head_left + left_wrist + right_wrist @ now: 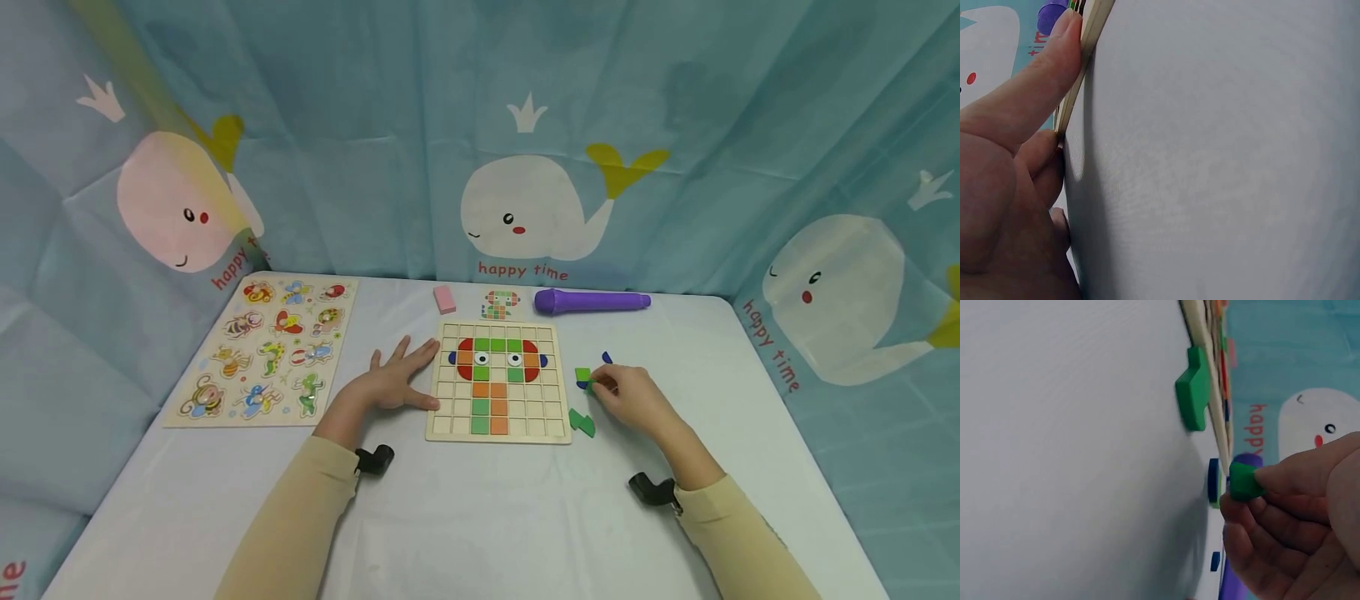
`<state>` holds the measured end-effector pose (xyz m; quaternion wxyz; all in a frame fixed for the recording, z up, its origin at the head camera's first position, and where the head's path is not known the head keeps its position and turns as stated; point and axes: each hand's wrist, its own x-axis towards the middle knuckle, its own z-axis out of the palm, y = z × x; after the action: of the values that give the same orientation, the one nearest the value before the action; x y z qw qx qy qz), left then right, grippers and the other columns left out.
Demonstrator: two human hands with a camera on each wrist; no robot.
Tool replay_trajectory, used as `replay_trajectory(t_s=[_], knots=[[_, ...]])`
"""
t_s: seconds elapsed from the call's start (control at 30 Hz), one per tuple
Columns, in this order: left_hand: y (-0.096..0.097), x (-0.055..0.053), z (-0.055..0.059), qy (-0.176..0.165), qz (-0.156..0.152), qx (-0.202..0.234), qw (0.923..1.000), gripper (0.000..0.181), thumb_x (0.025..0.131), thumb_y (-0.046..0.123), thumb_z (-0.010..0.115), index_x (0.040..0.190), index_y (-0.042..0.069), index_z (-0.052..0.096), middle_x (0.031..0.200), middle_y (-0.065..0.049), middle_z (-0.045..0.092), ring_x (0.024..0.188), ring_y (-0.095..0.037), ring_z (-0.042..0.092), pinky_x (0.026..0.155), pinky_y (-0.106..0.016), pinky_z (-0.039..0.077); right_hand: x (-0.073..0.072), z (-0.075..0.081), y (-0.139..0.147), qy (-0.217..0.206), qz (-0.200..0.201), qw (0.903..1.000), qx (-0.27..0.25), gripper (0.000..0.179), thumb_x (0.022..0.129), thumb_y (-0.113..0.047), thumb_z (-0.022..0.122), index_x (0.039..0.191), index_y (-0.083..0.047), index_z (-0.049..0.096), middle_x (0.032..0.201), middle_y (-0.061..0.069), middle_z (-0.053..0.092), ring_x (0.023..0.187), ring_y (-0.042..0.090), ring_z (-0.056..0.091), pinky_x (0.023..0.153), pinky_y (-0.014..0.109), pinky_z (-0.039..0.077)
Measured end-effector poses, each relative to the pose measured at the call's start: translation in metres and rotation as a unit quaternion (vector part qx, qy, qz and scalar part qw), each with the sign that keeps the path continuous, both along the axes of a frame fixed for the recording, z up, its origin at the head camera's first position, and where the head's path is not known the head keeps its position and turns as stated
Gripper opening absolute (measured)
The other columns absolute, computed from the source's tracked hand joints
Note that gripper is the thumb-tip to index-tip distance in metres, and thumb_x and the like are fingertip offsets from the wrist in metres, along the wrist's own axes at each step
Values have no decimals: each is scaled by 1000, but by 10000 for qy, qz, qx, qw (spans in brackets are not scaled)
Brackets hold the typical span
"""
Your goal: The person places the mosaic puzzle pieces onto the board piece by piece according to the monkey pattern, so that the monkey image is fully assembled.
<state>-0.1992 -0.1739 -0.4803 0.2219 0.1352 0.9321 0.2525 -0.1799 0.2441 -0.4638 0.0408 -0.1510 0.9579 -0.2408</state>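
Note:
A wooden grid board point(543, 417) lies flat, with red, green, orange and blue tiles and two eye tiles set in a figure. My left hand point(393, 379) has its fingers spread, thumb and fingertips touching the board's left edge. Right of the board, my right hand point(630, 400) pinches a small green block point(1244, 482) between thumb and fingers; its full shape is partly covered. Close by lie a light green square point(582, 374) and a blue piece point(581, 385). Another blue piece point(607, 357) lies farther back. Green pieces point(587, 427) lie near the board's lower right corner.
Behind the board are a pink block point(444, 299), a small pattern card point(500, 305) and a purple microphone-shaped object point(592, 302). An insect picture puzzle point(288, 419) lies at the left. A blue whale-print curtain point(360, 208) hangs around the white table point(480, 517).

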Motion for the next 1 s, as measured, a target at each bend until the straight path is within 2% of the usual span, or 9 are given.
replay_trajectory(t_s=[0.23,0.4,0.6,0.8,1.0], knots=[[0,0,1,24,13,-45,10000,115,77,56,81,164,23,13,172,1,8,156,-35,-14,117,-69,-16,0,7,-15,38,178,9972,-732,15,96,-17,70,109,-10,74,103,3,73,94,19,66,80,39,58],[1,0,1,27,-3,-29,10000,115,78,56,81,164,22,13,172,1,8,156,-36,-14,117,-69,-16,0,11,-31,-83,157,9959,-885,17,94,-21,73,108,-12,76,98,-1,74,86,14,65,75,33,55],[1,0,0,4,2,-78,10000,115,78,57,80,164,23,12,172,0,7,156,-35,-15,116,-70,-16,1,10,-49,-575,39,9902,-1273,13,91,-25,77,98,-14,75,86,-3,72,77,12,64,69,29,55],[0,0,1,39,-7,-5,10000,114,78,56,80,164,23,13,171,1,8,156,-35,-15,116,-70,-16,2,7,-68,-721,244,9874,-1385,9,90,-27,77,94,-19,75,82,-7,70,77,13,62,69,31,53],[0,1,1,85,-30,-27,10000,113,79,56,80,164,22,14,171,0,9,156,-37,-13,116,-71,-15,2,1,-80,-849,427,9844,-1484,9,90,-25,78,92,-17,75,82,-4,71,73,13,62,68,31,53]])
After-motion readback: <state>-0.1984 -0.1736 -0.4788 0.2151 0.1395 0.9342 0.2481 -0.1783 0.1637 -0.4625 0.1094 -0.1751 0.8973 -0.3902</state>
